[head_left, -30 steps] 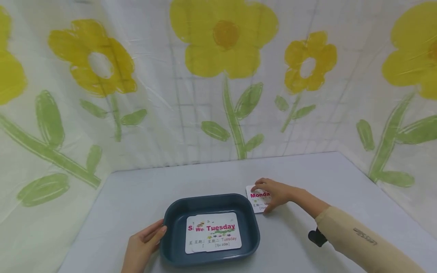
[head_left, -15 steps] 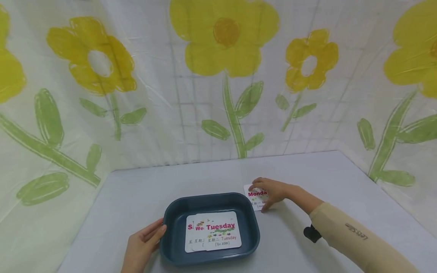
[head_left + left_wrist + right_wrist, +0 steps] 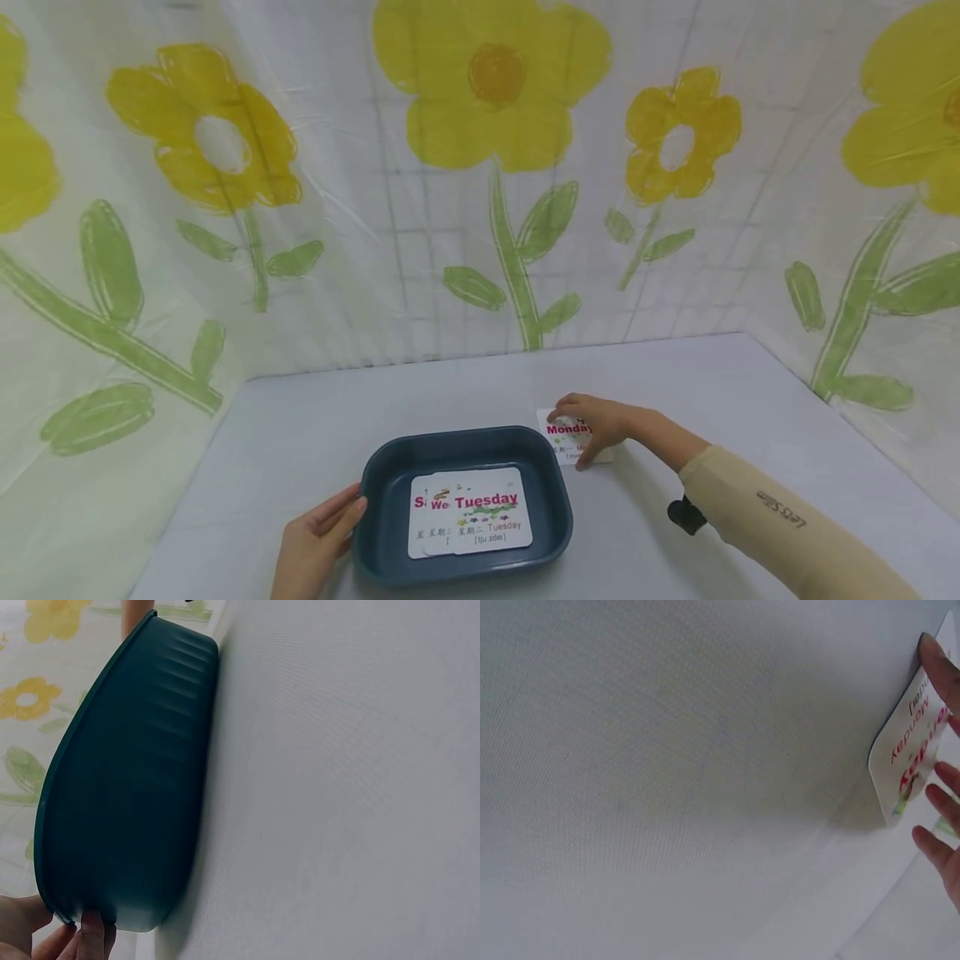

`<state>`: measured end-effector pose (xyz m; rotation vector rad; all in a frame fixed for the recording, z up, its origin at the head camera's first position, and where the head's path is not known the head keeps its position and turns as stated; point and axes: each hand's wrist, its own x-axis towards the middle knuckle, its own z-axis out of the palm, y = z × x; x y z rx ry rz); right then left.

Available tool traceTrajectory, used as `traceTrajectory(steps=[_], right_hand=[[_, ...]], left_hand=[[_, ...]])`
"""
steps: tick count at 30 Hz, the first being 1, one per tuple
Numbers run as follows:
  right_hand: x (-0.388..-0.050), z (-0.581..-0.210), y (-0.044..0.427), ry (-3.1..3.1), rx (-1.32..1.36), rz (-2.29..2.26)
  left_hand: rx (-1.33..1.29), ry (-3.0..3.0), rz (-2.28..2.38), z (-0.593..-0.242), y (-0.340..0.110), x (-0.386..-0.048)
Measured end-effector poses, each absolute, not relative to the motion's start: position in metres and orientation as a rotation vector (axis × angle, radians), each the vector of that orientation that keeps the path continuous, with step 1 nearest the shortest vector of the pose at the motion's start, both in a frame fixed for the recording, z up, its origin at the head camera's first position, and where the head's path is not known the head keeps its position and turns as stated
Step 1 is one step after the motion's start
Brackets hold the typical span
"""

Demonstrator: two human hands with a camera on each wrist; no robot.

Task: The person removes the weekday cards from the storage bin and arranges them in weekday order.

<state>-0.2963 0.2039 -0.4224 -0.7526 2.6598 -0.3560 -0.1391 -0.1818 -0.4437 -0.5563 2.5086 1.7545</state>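
Observation:
A dark teal tray (image 3: 461, 577) holds several overlapping white cards, with the Tuesday card (image 3: 491, 517) on top. At its left end my left hand (image 3: 317, 537) grips the rim, thumb over the edge and fingers outside; the left wrist view shows these fingers (image 3: 88, 937) against the tray's wall (image 3: 127, 795). Beyond the tray's right corner, my right hand (image 3: 603, 425) spans the Monday card (image 3: 567, 442), holding it between thumb and fingers. In the right wrist view the thumb (image 3: 939, 667) is at one edge of the card (image 3: 900, 757); the far edge is partly hidden.
The white table (image 3: 375, 400) reaches back to a hanging sheet (image 3: 337, 250) printed with yellow flowers. A small black object (image 3: 686, 515) shows beneath the right sleeve (image 3: 780, 517).
My right hand and the Monday card have shifted slightly left, and more of the card's lower right corner shows. The left hand and tray look unchanged.

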Motion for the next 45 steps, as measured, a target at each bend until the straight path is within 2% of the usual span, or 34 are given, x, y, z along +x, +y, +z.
traceTrajectory(steps=[15, 25, 32, 45], right_hand=[[-0.287, -0.41, 0.198, 2.73, -0.8, -0.236], [-0.269, -0.377, 0.207, 2.565, -0.62, -0.17], [-0.268, -0.37, 0.207, 2.556, -0.604, -0.141], [-0.251, -0.347, 0.179, 2.575, -0.642, -0.193]], left_hand=[[-0.576, 2.515, 1.76, -0.446, -0.182, -0.141], [-0.566, 2.542, 1.754, -0.441, -0.178, -0.138], [-0.578, 2.532, 1.75, -0.442, -0.18, -0.138], [-0.571, 2.534, 1.768, -0.444, -0.181, -0.139]])
